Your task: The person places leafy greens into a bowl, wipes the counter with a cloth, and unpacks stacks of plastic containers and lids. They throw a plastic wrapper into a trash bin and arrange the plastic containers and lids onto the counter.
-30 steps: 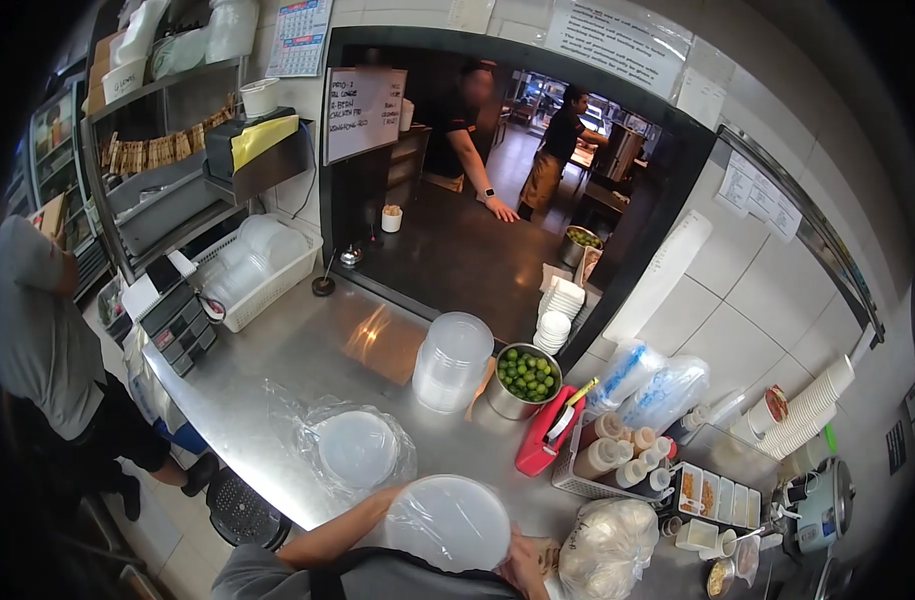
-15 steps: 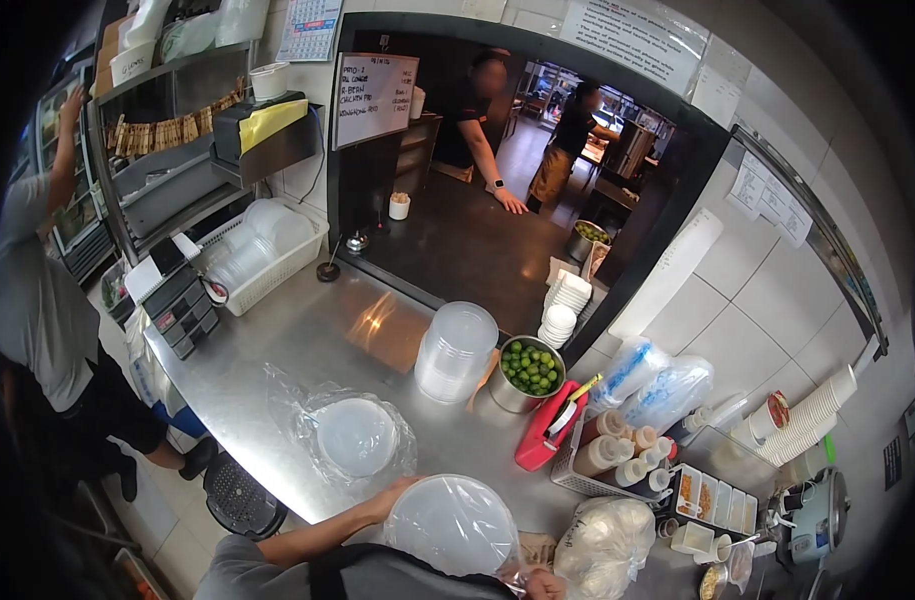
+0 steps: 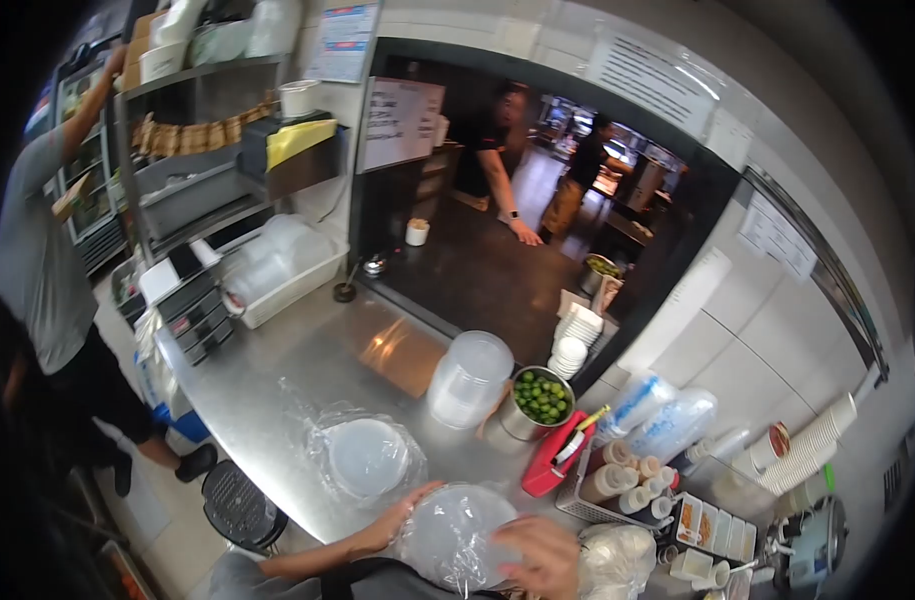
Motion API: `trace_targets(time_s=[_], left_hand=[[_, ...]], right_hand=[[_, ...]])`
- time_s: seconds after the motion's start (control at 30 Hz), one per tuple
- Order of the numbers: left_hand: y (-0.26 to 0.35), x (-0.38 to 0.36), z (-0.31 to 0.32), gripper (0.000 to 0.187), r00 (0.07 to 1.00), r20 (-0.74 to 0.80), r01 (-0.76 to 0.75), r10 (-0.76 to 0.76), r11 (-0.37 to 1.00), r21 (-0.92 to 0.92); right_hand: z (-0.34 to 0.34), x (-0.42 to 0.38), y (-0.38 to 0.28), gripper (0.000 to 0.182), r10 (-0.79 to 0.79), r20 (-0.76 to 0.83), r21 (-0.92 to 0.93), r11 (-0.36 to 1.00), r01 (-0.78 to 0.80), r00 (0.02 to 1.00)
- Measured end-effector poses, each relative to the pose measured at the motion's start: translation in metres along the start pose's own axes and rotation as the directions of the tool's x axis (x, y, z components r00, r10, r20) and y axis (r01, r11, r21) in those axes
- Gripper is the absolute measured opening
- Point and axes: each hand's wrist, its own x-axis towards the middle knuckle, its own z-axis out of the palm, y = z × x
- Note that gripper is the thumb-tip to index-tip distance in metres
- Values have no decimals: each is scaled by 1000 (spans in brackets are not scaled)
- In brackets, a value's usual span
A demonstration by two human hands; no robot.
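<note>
The left hand (image 3: 397,518) grips the left edge of the round tub (image 3: 455,540), near the bench (image 3: 277,425). The blurry right hand's (image 3: 543,557) fingers are by its right edge; I cannot tell if they grip.

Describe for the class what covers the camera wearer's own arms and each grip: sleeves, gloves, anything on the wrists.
The left arm has a plain grey sleeve, short, leaving the forearm bare; a dark strap shows beside it. The left grip and right grip are both ungloved. No watch shows on the left wrist. The right sleeve is out of sight.
</note>
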Motion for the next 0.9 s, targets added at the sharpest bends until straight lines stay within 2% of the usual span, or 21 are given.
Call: trace_targets(time_s=[0.03,0.07,0.1,0.17,0.2,0.27,0.3,0.37,0.43,0.47,0.53,0.57,0.63,0.7,0.8,0.83,0.87,0.9], left_hand=[[11,-3,6,65,997,22,-72,73,996,-55],[21,-6,11,66,988,32,-144,148,983,-112],[28,-6,14,67,974,30,-218,226,961,-171],[35,-3,18,69,930,101,-362,354,930,69],[36,-3,20,70,903,142,-426,404,886,184],[13,0,15,70,924,153,-373,351,914,157],[2,-2,13,70,935,158,-341,319,929,144],[-7,-11,9,64,993,66,-116,102,960,256],[-32,-15,-2,57,987,94,-160,131,874,459],[-59,-15,-16,53,950,192,-311,245,747,588],[-70,-31,-29,49,908,358,-416,217,365,833],[-68,-48,-33,48,922,376,-385,88,117,916],[-61,-65,-41,47,922,368,-385,-121,-171,907],[-59,-68,-47,48,885,376,-436,-273,-206,876],[-27,-35,-60,48,778,294,-305,-556,75,949],[3,-25,-53,48,863,112,-83,-493,80,993],[37,-19,-37,47,898,-86,144,-433,105,984],[63,-14,-24,47,991,-74,104,-109,307,946]], right_hand=[[-8,-2,5,27,67,-125,-154,984,-86,990],[-16,-2,9,36,174,-67,-161,970,-183,982],[-14,0,10,39,113,-1,-211,971,-111,994],[1,6,9,46,-8,153,-285,957,52,988],[11,7,8,48,27,199,-351,935,45,980],[33,4,6,54,107,277,-471,881,38,955],[41,3,9,59,122,279,-468,883,24,952],[53,2,17,70,157,280,-468,884,-8,947],[59,5,19,69,67,335,-404,911,79,940],[60,8,19,69,19,362,-372,920,125,932],[62,8,19,70,-41,393,-274,948,160,919],[63,9,17,70,-73,406,-221,959,175,911],[53,16,5,71,-21,431,-358,914,192,902],[48,19,3,73,46,436,-446,879,172,899],[49,10,11,77,144,436,-485,869,97,888],[46,9,13,78,160,435,-490,867,84,886],[42,6,14,79,178,437,-495,866,71,881],[39,5,15,80,193,432,-505,861,59,881]])
